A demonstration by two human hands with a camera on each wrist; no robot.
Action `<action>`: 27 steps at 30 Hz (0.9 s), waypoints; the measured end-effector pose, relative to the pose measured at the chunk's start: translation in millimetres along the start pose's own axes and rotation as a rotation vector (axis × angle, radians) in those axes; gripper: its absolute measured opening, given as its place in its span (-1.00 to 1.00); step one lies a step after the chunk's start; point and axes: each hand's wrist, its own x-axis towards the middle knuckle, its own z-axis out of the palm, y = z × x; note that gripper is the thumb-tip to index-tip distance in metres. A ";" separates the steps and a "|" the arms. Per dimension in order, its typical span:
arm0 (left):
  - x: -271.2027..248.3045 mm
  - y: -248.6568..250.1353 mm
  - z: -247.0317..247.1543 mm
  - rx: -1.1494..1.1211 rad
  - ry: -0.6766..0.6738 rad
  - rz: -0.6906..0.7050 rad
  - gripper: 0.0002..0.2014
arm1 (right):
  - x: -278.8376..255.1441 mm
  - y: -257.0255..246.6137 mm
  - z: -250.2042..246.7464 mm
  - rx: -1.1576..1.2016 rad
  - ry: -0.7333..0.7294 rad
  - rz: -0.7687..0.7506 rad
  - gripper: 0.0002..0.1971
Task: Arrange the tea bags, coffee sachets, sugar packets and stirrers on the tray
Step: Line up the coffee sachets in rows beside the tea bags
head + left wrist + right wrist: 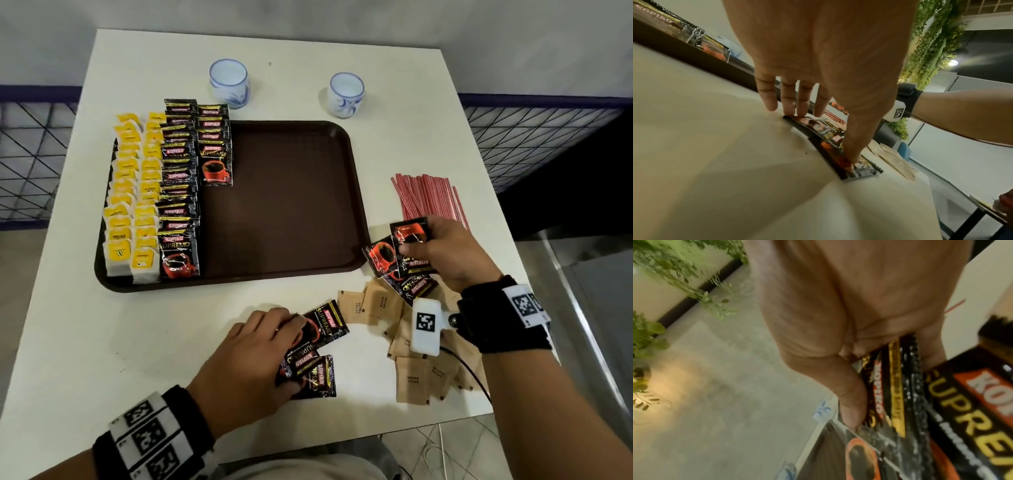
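Note:
A brown tray [284, 198] holds two columns of yellow tea bags [130, 205] at its left, then a long row of black coffee sachets [178, 192] and a short row [214, 147]. My right hand [411, 245] [890, 389] pinches a few coffee sachets [409, 233] [896, 394] just off the tray's right front corner, above other loose ones [416, 287]. In front of the tray, my left hand [293, 353] [823, 138] presses straight fingers and thumb on loose sachets [325, 322] [818, 125] lying flat. Brown sugar packets [380, 305] lie between the hands. Red-and-white stirrers [424, 195] lie right of the tray.
Two white-and-blue cups [228, 82] [345, 94] stand behind the tray. The white table [102, 342] ends close to my body and just right of the sugar packets. A wire fence runs along both sides of the table.

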 end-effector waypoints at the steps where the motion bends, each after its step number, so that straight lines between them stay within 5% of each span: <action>1: 1.6 1.3 -1.7 -0.026 -0.002 -0.007 -0.13 | 0.2 2.6 1.6 -0.007 -0.007 0.020 -0.69; 7: 14.1 10.3 -10.9 -0.124 -0.024 -0.063 -0.01 | -10.9 6.5 0.8 0.171 -0.015 0.061 -0.61; 15: 32.9 7.0 -15.1 -0.239 -0.089 -0.139 -0.35 | -46.1 8.5 43.2 0.178 -0.187 0.022 -0.64; 20: 35.0 -7.2 -27.7 -0.430 -0.039 -0.152 -0.76 | -53.4 4.7 67.3 0.193 -0.227 -0.007 -0.64; 27: 28.2 -37.9 -58.1 -0.827 0.074 -0.214 -0.69 | -48.4 -21.1 88.3 0.346 -0.263 -0.038 -0.59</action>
